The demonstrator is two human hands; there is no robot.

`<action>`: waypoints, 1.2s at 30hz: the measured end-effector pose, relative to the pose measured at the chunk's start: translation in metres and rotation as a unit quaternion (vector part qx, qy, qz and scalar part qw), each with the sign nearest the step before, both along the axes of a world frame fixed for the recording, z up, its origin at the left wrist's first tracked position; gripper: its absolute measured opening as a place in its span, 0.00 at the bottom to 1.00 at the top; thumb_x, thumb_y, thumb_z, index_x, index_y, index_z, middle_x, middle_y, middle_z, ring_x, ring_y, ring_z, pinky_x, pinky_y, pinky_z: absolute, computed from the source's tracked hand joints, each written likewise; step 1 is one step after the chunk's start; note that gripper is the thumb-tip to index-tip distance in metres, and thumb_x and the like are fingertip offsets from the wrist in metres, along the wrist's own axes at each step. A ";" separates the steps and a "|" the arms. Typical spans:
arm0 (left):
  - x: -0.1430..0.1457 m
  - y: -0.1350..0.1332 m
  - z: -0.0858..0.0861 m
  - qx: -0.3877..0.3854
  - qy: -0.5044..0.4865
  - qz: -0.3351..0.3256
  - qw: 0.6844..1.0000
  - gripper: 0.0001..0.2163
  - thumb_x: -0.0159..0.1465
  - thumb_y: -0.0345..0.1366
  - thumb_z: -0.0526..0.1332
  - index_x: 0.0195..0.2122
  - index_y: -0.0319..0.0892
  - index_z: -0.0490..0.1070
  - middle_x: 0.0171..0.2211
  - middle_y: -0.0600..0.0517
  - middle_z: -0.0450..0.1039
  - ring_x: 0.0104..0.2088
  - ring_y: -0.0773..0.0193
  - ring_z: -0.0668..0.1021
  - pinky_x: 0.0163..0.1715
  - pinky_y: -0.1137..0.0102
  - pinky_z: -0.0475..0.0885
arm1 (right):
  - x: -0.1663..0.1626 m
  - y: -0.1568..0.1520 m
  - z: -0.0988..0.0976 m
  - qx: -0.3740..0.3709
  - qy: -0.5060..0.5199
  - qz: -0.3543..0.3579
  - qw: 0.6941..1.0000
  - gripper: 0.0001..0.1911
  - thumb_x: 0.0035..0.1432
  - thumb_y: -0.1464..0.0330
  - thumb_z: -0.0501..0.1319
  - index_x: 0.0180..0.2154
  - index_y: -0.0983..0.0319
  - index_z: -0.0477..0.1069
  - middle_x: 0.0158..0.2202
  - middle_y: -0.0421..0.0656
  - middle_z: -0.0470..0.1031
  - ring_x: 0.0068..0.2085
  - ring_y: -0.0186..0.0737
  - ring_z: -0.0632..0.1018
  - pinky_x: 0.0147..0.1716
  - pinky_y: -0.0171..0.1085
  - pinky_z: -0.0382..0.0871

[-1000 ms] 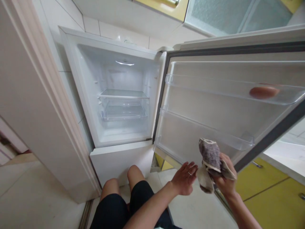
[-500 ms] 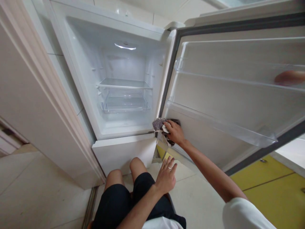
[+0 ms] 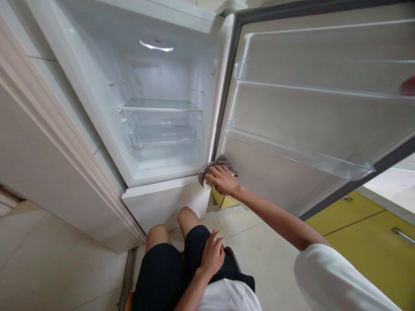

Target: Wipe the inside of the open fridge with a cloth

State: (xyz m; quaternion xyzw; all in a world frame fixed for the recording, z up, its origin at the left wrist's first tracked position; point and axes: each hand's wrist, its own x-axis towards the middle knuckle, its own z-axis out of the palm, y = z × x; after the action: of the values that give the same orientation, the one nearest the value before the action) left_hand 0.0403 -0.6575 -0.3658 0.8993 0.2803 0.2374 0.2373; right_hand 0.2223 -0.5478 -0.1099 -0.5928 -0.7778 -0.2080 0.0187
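My right hand (image 3: 223,179) presses a bunched grey-brown cloth (image 3: 223,162) against the lower hinge-side corner of the open fridge door (image 3: 259,172). Its fingers lie over the cloth, which also touches the edge of the fridge body beside the lower white drawer front (image 3: 168,201). My left hand (image 3: 213,252), with a ring on one finger, rests loosely on my thigh. The fingers are stretched out and nothing is in them.
Inside the fridge sit a glass shelf (image 3: 160,105) and a clear drawer (image 3: 165,137). Clear door racks (image 3: 298,153) span the door. A blurred reddish shape (image 3: 407,86) shows at the right edge. Yellow cabinets (image 3: 363,237) stand behind the door; a pale door frame (image 3: 65,151) is at left.
My right hand and the cloth have moved left, onto the door's corner by the fridge body. My left hand has dropped from mid-air onto my thigh. The view has shifted slightly.
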 end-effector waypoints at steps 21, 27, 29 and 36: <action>-0.018 0.002 -0.003 0.012 -0.071 -0.035 0.997 0.14 0.63 0.22 0.55 0.40 0.44 0.78 0.39 0.49 0.83 0.40 0.56 0.84 0.57 0.48 0.76 | 0.005 -0.164 -0.059 0.076 -0.033 -0.029 0.996 0.10 0.70 0.71 0.58 0.49 0.58 0.76 0.52 0.48 0.77 0.50 0.47 0.71 0.44 0.45 0.59; -0.019 0.005 -0.007 0.016 -0.075 -0.043 0.996 0.13 0.64 0.24 0.56 0.40 0.45 0.78 0.39 0.50 0.84 0.40 0.56 0.84 0.56 0.49 0.77 | 0.036 -0.256 -0.064 0.202 0.038 -0.148 0.967 0.17 0.65 0.73 0.61 0.54 0.57 0.75 0.53 0.49 0.77 0.55 0.50 0.73 0.48 0.45 0.62; -0.019 0.006 -0.008 0.015 -0.069 -0.044 0.997 0.13 0.65 0.25 0.55 0.41 0.45 0.78 0.39 0.50 0.84 0.41 0.56 0.84 0.56 0.49 0.77 | 0.052 -0.283 -0.071 0.264 0.100 -0.197 0.939 0.19 0.62 0.72 0.62 0.55 0.56 0.74 0.54 0.50 0.76 0.55 0.51 0.74 0.50 0.46 0.64; -0.019 0.006 -0.002 0.000 -0.049 -0.052 0.997 0.13 0.66 0.25 0.55 0.41 0.45 0.79 0.40 0.50 0.84 0.42 0.57 0.84 0.58 0.49 0.75 | 0.101 -0.301 -0.108 0.469 0.558 -0.366 0.578 0.21 0.42 0.63 0.68 0.41 0.61 0.74 0.39 0.42 0.77 0.42 0.45 0.76 0.47 0.46 0.70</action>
State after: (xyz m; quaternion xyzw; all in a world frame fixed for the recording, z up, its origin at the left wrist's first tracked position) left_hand 0.0209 -0.6514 -0.3681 0.8999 0.2214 0.2685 0.2626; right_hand 0.3229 -0.8484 -0.2183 -0.7347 -0.1250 -0.1615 0.6469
